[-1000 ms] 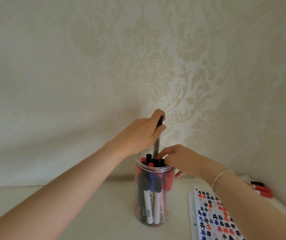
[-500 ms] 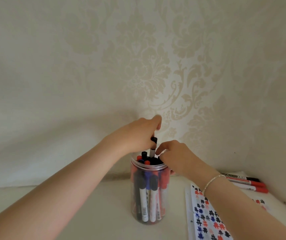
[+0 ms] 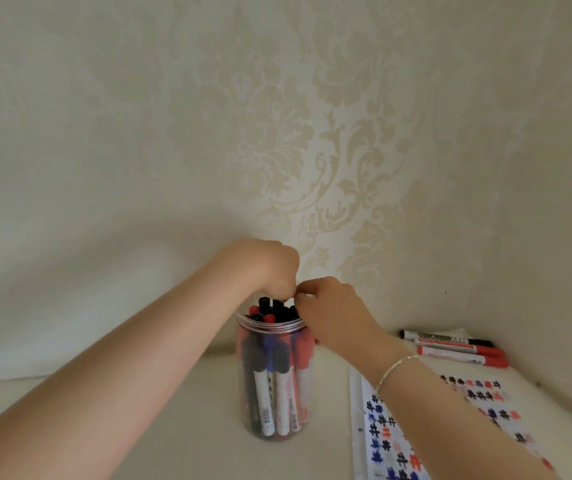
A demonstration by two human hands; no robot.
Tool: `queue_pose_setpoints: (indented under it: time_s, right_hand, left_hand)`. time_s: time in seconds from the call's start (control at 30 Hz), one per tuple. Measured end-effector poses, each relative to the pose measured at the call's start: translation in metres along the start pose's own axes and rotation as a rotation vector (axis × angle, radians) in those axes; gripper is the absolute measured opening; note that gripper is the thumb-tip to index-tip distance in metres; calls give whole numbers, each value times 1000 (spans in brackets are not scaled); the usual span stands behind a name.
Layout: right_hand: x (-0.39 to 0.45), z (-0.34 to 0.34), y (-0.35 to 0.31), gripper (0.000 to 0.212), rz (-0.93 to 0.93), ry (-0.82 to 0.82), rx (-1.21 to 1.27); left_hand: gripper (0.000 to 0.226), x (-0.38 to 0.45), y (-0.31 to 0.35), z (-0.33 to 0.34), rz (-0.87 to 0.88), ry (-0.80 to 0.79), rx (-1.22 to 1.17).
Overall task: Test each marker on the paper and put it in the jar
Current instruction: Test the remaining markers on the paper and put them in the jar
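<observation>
A clear plastic jar (image 3: 247, 403) stands upright on the pale table, packed with several red, blue and black markers (image 3: 279, 389), caps up. My left hand (image 3: 260, 268) hovers over the jar mouth with fingers curled down, pinching the top of a black marker that has sunk among the others and is mostly hidden. My right hand (image 3: 329, 310) sits at the jar's right rim, with fingertips among the caps and touching the left fingertips. The test paper (image 3: 381, 445), covered in red, blue and black hash marks, lies to the right of the jar.
One black marker (image 3: 444, 336) and two red markers (image 3: 457, 348) lie side by side at the back right, near the wall corner. The patterned wall stands close behind the jar. A bracelet (image 3: 393, 368) circles my right wrist.
My left hand has pushed the black marker down from well above the jar until it sits level with the others. Both hands have come together at the jar mouth.
</observation>
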State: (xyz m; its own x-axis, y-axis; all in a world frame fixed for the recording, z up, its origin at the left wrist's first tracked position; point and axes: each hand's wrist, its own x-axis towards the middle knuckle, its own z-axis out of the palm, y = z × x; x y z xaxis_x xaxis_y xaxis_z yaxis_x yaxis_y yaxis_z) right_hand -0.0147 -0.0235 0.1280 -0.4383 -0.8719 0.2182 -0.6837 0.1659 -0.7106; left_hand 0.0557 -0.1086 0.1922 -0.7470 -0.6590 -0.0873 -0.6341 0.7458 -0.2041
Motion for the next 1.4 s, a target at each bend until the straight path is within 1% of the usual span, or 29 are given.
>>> queue_pose_setpoints:
  time_s: [0.03,0.07,0.1,0.13,0.17,0.2,0.23,0.27,0.3,0.33,0.37,0.4,0.43,0.53,0.6,0.7,0.77,0.9,1.03,1.07,1.1,1.13,1.2,1.23,1.27,1.3,1.33,1.37,1.4]
  right_hand:
    - [-2,-4,5,23,-5,-27,118]
    - [-3,-10,12,20,-8,-31,278]
    - [-4,-19,20,18,6,21,459]
    - [-3,-29,32,17,34,140,610]
    - [-2,-40,49,17,63,289,651]
    - [1,-49,72,19,102,413,555]
    - [3,-56,97,21,157,470,375]
    - [3,-62,121,26,216,435,127]
    - [4,-65,146,32,273,333,-163]
    - [2,-66,167,37,317,210,-440]
    - [-1,-67,185,39,348,109,-659]
    - [-4,-67,197,39,364,34,-801]
    - [-8,-67,207,39,363,-6,-873]
    - [-12,-67,222,33,317,-18,-922]
    - [-11,-65,226,33,274,7,-939]
    - [-7,-64,228,41,228,90,-936]
    - [-4,-64,230,41,211,93,-983]
    - [6,-68,232,36,185,43,-1090]
    - [17,-71,228,28,160,-95,-1151]
    - [18,-72,224,26,157,-117,-1135]
    - [19,-73,217,22,158,-87,-1054]
    - [20,-74,207,17,153,5,-895]
    - [19,-81,178,16,185,261,-387]
    - [18,-85,163,16,202,362,-135]
    - [16,-90,148,14,223,408,66]
    - [12,-93,138,16,240,405,184]
    - [6,-95,129,19,246,377,241]
    - [-1,-95,124,22,235,354,262]
    - [-9,-94,119,25,211,351,283]
  left_hand:
    - [24,-1,4,-5,-11,0,16]
    - [25,-4,10,-10,-17,66,12]
    - [22,-9,16,-14,-17,213,-8]
    - [20,-14,26,-17,-11,414,-48]
    - [19,-20,38,-17,22,620,-122]
    - [21,-26,53,-13,106,789,-228]
    - [23,-32,70,-7,222,893,-360]
    - [24,-35,87,1,332,913,-478]
    - [26,-34,102,12,423,878,-567]
    - [27,-28,116,25,478,814,-619]
    - [28,-18,129,41,502,733,-655]
    - [29,-6,139,57,502,644,-693]
    - [30,5,148,74,483,549,-745]
    - [28,31,161,117,368,302,-876]
    - [29,43,163,139,309,233,-818]
    - [31,52,161,160,278,226,-701]
    - [32,54,162,171,288,253,-665]
    - [32,55,164,181,308,351,-641]
    - [33,57,164,183,307,373,-646]
    - [34,56,164,183,301,369,-652]
    - [35,57,164,183,294,365,-662]
    - [37,57,164,183,288,356,-663]
    - [51,56,165,179,276,315,-656]
    - [63,55,164,176,265,274,-688]
    - [78,53,163,172,252,208,-772]
    - [89,50,161,166,244,142,-890]
    - [95,46,159,162,246,107,-1002]
    - [96,42,157,158,257,119,-1077]
    - [91,37,154,154,277,157,-1111]
